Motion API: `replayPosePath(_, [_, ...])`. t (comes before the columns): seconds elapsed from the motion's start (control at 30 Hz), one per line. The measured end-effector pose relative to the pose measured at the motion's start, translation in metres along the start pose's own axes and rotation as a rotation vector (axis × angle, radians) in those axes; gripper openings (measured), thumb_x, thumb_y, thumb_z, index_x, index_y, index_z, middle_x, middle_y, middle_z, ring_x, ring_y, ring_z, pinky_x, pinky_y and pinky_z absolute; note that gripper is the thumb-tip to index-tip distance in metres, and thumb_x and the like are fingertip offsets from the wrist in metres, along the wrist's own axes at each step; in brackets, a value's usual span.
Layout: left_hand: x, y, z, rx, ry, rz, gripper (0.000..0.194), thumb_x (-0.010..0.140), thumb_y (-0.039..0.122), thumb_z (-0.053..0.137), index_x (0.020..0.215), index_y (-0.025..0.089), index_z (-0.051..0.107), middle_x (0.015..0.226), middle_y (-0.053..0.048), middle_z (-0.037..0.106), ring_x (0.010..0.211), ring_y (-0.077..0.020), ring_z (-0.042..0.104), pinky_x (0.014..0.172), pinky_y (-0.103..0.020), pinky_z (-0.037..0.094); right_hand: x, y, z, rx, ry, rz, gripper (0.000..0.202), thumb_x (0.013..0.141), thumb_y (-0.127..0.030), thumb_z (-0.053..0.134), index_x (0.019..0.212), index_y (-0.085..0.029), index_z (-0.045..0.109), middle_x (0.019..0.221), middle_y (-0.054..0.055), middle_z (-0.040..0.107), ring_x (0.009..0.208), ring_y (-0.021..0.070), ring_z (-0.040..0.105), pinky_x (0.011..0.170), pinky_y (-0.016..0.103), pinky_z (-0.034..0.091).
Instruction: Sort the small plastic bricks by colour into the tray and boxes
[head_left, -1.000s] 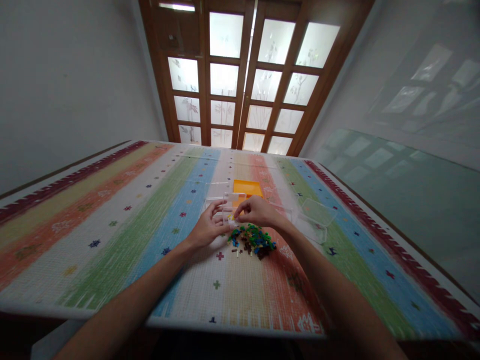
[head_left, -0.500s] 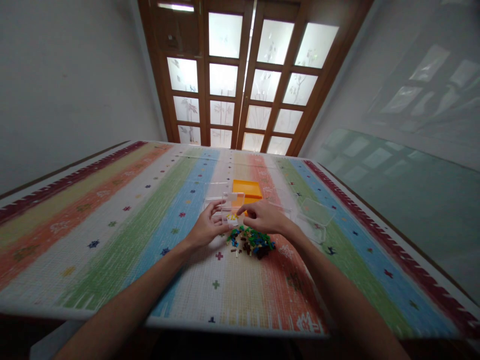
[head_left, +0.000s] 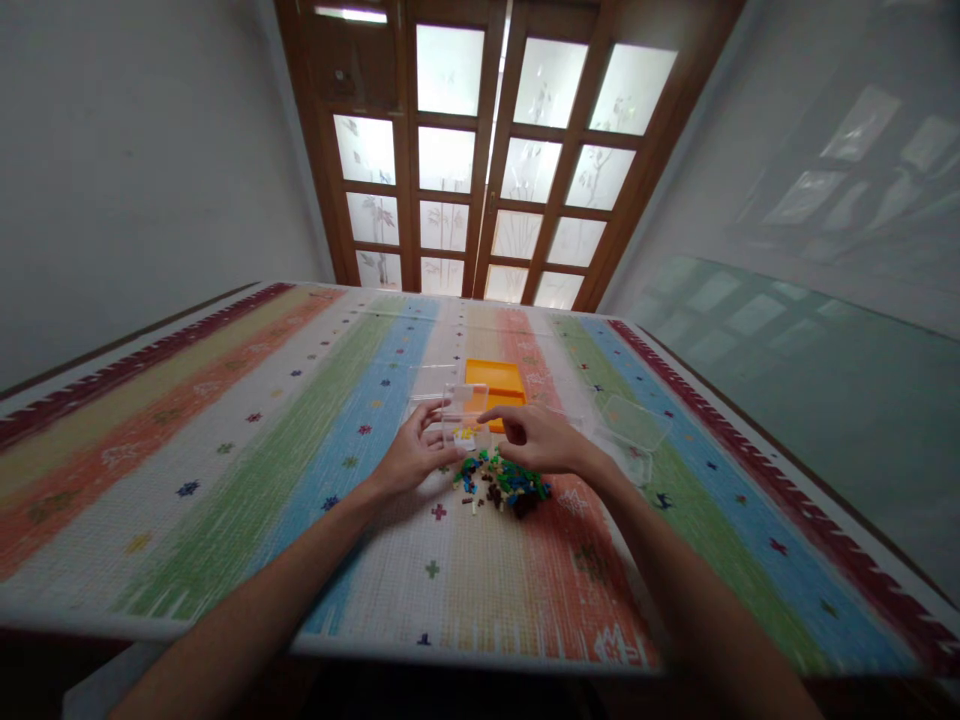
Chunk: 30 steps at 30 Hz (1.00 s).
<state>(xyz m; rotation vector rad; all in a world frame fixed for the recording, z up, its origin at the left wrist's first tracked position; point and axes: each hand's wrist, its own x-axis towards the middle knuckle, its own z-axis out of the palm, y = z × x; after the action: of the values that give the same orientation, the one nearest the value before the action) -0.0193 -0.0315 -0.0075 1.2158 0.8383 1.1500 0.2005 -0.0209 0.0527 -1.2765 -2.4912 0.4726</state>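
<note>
My left hand point(head_left: 411, 452) grips the left side of a small clear plastic box point(head_left: 454, 395), whose lid stands raised. Yellow and white pieces point(head_left: 465, 436) lie inside it. Over the box's right side reaches my right hand point(head_left: 541, 438), index finger stretched out and thumb apart from it. Nothing shows between those fingers. Just in front of the box spreads a pile of small toy bricks point(head_left: 517, 480) in green, blue, brown and cream, partly under my right hand.
Behind the hands lies an open orange case point(head_left: 493, 376). Clear plastic containers point(head_left: 636, 422) sit to the right, and another clear piece lies behind my left hand. A striped cloth point(head_left: 300, 480) covers the table. Beyond the table's far edge stand wooden doors point(head_left: 409, 200) with glass panes.
My right hand has shifted slightly right, away from the yellow pieces, and its thumb and index finger have parted. My left hand and the box have hardly moved.
</note>
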Motion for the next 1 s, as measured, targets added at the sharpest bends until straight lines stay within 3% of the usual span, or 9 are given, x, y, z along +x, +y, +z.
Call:
replayPosePath(0.33, [0.002, -0.003, -0.002, 0.012, 0.007, 0.026, 0.068, 0.061, 0.015, 0.085, 0.123, 0.024, 0.057, 0.14, -0.012, 0.053, 0.115, -0.0265, 0.063, 0.1, -0.045, 0.053, -0.029, 0.041, -0.014, 0.285, 0.197, -0.033, 0.028, 0.083, -0.03, 0.06, 0.101, -0.015, 0.075, 0.06, -0.003, 0.052, 0.053, 0.0093, 0.041, 0.053, 0.024, 0.032])
replayPosePath(0.43, [0.003, -0.005, -0.003, 0.006, -0.005, 0.033, 0.07, 0.06, 0.015, 0.086, 0.124, 0.025, 0.058, 0.137, -0.012, 0.056, 0.115, -0.0274, 0.064, 0.099, -0.045, 0.054, -0.036, 0.054, -0.007, 0.416, 0.24, 0.028, 0.029, 0.082, -0.037, 0.065, 0.098, -0.016, 0.075, 0.067, 0.0, 0.057, 0.056, 0.0097, 0.045, 0.051, 0.023, 0.035])
replayPosePath(0.57, [0.004, -0.007, -0.004, -0.013, -0.014, 0.039, 0.073, 0.06, 0.015, 0.087, 0.126, 0.025, 0.056, 0.132, -0.013, 0.058, 0.116, -0.0283, 0.063, 0.099, -0.046, 0.054, -0.042, 0.066, 0.01, 0.68, 0.232, 0.115, 0.038, 0.081, -0.042, 0.069, 0.11, -0.017, 0.069, 0.08, 0.002, 0.063, 0.05, 0.0072, 0.047, 0.044, 0.021, 0.038])
replayPosePath(0.67, [0.003, -0.008, -0.004, -0.018, -0.027, 0.048, 0.073, 0.063, 0.016, 0.085, 0.129, 0.025, 0.054, 0.134, -0.013, 0.058, 0.115, -0.0275, 0.064, 0.1, -0.047, 0.054, -0.043, 0.066, 0.022, 0.778, 0.249, 0.114, 0.047, 0.078, -0.041, 0.074, 0.119, -0.02, 0.064, 0.105, 0.007, 0.068, 0.049, 0.0052, 0.049, 0.042, 0.021, 0.042])
replayPosePath(0.77, [0.001, -0.006, -0.001, -0.024, -0.055, 0.047, 0.075, 0.065, 0.017, 0.086, 0.132, 0.025, 0.052, 0.136, -0.014, 0.059, 0.115, -0.0278, 0.065, 0.1, -0.047, 0.054, -0.042, 0.059, 0.03, 0.811, 0.247, 0.093, 0.056, 0.078, -0.04, 0.077, 0.129, -0.025, 0.059, 0.127, 0.01, 0.063, 0.051, 0.0045, 0.053, 0.044, 0.021, 0.046])
replayPosePath(1.0, [-0.004, -0.004, 0.005, -0.003, -0.15, 0.069, 0.082, 0.067, 0.018, 0.086, 0.137, 0.023, 0.044, 0.138, -0.016, 0.06, 0.121, -0.0281, 0.064, 0.103, -0.046, 0.053, -0.04, 0.036, 0.043, 0.859, 0.315, 0.009, 0.083, 0.068, -0.036, 0.087, 0.14, -0.034, 0.047, 0.135, 0.009, 0.06, 0.053, 0.004, 0.049, 0.044, 0.02, 0.045])
